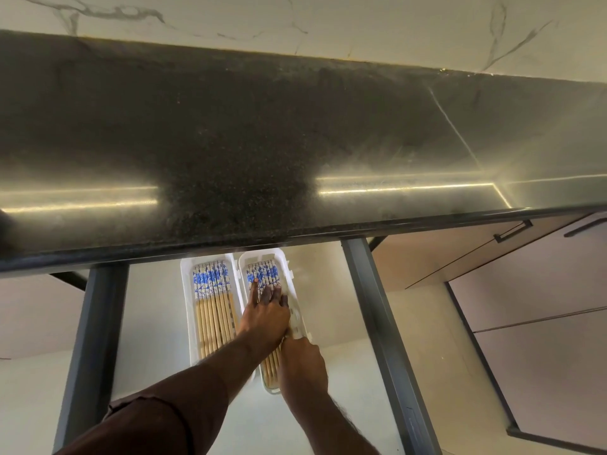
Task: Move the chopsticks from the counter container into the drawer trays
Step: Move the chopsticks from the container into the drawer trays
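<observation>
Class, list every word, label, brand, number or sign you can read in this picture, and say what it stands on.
None can be read.
The chopsticks in the left tray and those in the right tray carry only a blue and white pattern, no letters.
The counter and the cabinet doors bear no text.

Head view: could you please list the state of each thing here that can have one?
Drawer: pulled open under the counter.
Left tray: holds a flat row of chopsticks.
Right tray: holds chopsticks, partly hidden by the hands.
Left hand: fingers straight, pressing on the right tray's chopsticks.
Right hand: at the right tray's near end; grip cannot be told.
Cabinet doors: closed.
</observation>
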Motion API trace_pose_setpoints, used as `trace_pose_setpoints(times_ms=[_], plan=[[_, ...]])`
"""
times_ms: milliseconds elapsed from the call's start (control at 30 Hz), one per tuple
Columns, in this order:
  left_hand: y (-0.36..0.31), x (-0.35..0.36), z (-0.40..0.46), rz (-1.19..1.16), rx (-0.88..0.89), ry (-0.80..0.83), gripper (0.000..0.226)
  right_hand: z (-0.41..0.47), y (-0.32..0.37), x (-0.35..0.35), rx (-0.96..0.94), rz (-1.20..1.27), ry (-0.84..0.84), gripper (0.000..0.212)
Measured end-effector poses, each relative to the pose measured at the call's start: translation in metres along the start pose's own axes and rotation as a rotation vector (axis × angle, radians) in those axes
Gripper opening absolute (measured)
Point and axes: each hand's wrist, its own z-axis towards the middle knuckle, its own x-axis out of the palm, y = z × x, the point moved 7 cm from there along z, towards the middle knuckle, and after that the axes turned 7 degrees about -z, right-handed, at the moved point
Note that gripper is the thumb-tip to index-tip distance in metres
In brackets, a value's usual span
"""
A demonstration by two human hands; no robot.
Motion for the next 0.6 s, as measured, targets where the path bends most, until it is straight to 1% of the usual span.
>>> trace_pose_setpoints(times_ms=[33, 133, 167, 267, 333, 367, 467, 600], plan=[[-0.001, -0.001, 0.0, 0.003, -0.004, 0.003, 0.067, 0.001, 0.0, -0.002, -0.008, -0.009, -0.014, 0.031], [-0.001, 0.0, -0.001, 0.021, -0.01, 0.032, 0.066, -0.004, 0.001, 0.007, 0.0, 0.062, 0.125, 0.036], [-0.002, 0.0, -0.001, 0.03, -0.004, 0.039, 0.065, -0.006, 0.001, 0.007, 0.002, 0.067, 0.123, 0.036], [-0.005, -0.001, -0.001, 0.051, 0.021, 0.051, 0.064, -0.005, -0.005, 0.001, 0.016, 0.048, 0.038, 0.031], [-0.005, -0.002, -0.002, 0.045, 0.023, 0.053, 0.066, -0.007, -0.005, 0.006, 0.041, 0.15, 0.126, 0.028], [-0.004, -0.003, -0.003, 0.037, 0.025, 0.051, 0.066, -0.009, -0.005, 0.011, 0.028, 0.156, 0.174, 0.032], [-0.004, -0.005, -0.005, 0.004, 0.033, 0.031, 0.067, -0.011, -0.006, 0.01, -0.016, 0.101, 0.113, 0.041], [-0.005, -0.007, -0.009, -0.026, 0.034, 0.007, 0.066, -0.014, -0.004, 0.007, -0.033, 0.037, 0.124, 0.04]])
